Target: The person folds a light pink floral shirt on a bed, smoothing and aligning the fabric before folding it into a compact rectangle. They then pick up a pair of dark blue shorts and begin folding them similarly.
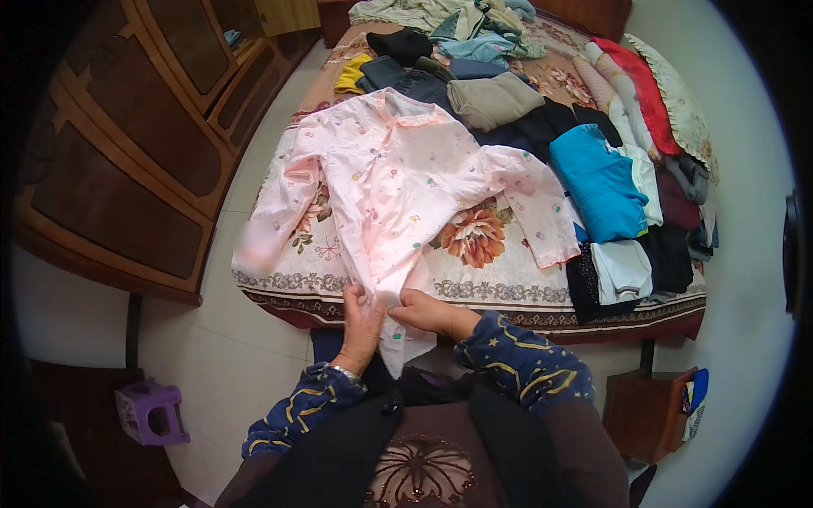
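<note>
Head view: both hands, left [360,326] and right [428,311], pinching the lower hem of the pink shirt [398,182], spread flat on the bed [500,288] at its near edge. Best pulled taut and even before folding, sleeves smoothed. Behind it, folded clothes [597,182], apparently sorted.

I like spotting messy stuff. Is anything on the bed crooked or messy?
Mostly tidy. The pink garment lies spread out, its hem bunched between the left hand and right hand. One sleeve droops over the bed edge. At the far end sits a rumpled heap of clothes, unlike the folded stacks alongside.
</note>
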Demonstrator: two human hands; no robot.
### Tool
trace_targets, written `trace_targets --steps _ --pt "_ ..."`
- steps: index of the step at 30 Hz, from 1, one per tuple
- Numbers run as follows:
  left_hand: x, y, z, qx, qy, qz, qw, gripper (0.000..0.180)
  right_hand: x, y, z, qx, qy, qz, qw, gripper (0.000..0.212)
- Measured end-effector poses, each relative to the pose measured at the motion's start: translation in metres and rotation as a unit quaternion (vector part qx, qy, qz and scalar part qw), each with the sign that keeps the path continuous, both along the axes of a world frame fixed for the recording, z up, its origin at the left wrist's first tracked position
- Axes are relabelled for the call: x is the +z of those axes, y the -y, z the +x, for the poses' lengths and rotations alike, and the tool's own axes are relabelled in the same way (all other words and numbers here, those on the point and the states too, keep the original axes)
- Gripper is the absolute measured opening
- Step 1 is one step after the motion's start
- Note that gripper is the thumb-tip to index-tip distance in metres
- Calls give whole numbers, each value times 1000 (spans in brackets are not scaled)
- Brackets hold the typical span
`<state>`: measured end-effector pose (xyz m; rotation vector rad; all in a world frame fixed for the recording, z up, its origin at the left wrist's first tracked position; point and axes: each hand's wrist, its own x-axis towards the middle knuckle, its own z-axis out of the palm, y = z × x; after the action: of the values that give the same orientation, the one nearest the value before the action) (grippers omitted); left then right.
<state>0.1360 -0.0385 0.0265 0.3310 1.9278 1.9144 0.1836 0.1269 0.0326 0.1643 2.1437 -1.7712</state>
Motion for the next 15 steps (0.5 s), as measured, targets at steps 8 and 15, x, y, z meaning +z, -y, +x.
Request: trace_targets --steps 8,15 --pt "2 -29 -22 15 -2 -77 997 47 25 -104 -31 -162 -109 160 968 36" --pt "19 -3 -45 85 86 13 993 44 49 -259 -38 -339 -113 696 623 76"
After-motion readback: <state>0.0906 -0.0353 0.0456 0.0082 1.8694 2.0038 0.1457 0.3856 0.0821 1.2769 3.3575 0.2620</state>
